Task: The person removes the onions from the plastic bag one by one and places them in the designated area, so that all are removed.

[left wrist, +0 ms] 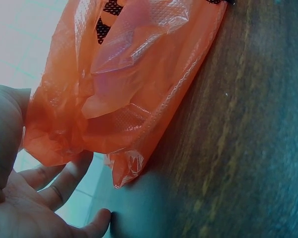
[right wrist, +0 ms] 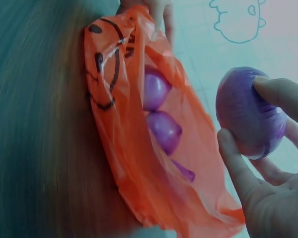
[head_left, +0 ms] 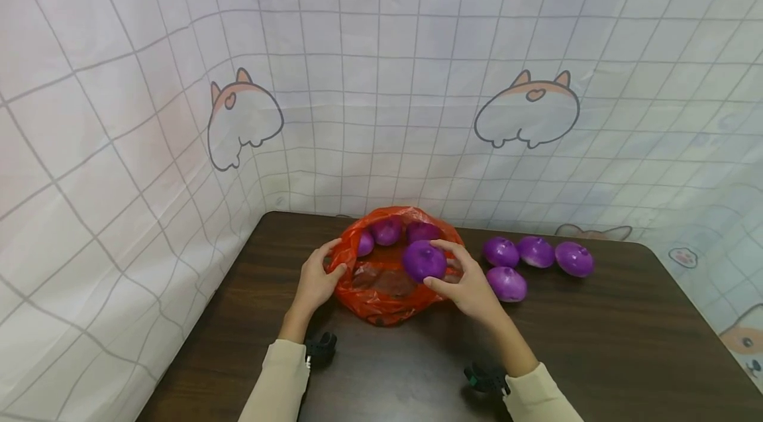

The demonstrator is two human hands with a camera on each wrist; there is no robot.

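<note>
A red plastic bag [head_left: 381,309] stands on the table with its mouth held wide. My left hand [head_left: 314,284] pinches the bag's left rim between thumb and fingers. Over the right part of the bag's mouth, my right hand [head_left: 473,291] grips a purple onion [head_left: 424,262] with thumb and fingertips. Inside the bag lie three visible purple onions, one of them plainly seen in the right wrist view as a glossy onion [right wrist: 164,131] with a pointed tip. In the left wrist view, the bag's side [left wrist: 124,119] shows a black print and a purple shape through the plastic.
Several more purple onions [head_left: 507,284] lie on the dark wooden table [head_left: 596,342] to the right of the bag. A white gridded cloth [head_left: 381,77] with cartoon animals hangs behind and along the left side. Black wrist cameras [head_left: 320,349] are strapped below both hands.
</note>
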